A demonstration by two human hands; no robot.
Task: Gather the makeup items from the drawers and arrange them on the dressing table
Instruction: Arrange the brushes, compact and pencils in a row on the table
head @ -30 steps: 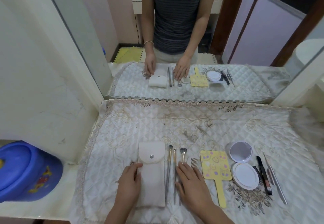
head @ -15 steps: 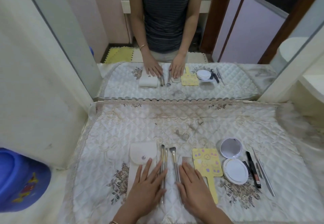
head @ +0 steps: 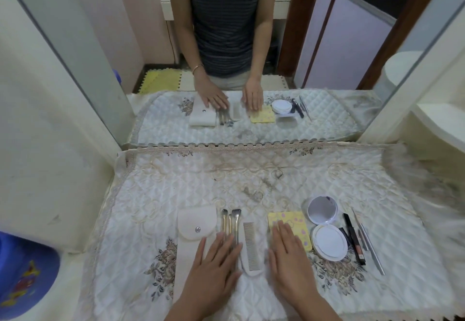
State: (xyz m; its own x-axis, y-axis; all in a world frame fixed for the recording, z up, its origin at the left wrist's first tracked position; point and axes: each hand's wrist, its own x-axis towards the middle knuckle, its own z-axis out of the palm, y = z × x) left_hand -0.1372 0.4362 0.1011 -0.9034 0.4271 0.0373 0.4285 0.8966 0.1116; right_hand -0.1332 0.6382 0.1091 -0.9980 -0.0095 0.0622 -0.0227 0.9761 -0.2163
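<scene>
Makeup items lie in a row on the quilted dressing table cloth. A cream snap pouch is at the left, then three gold-handled brushes, a pale comb, a yellow hand mirror, an open white compact and dark pencils with thin metal tools. My left hand lies flat with straight fingers over the brush handles and the pouch's right edge. My right hand lies flat on the lower part of the yellow mirror.
A wall mirror stands behind the table and reflects a person's torso, both hands and the items. A blue plastic tub sits low at the left. A white wall panel borders the table's left side; pale furniture stands at the right.
The comb now lies fully uncovered between my hands. My right hand has shifted right onto the yellow mirror, and my left hand rests flat over the brush handles, which now lie close together.
</scene>
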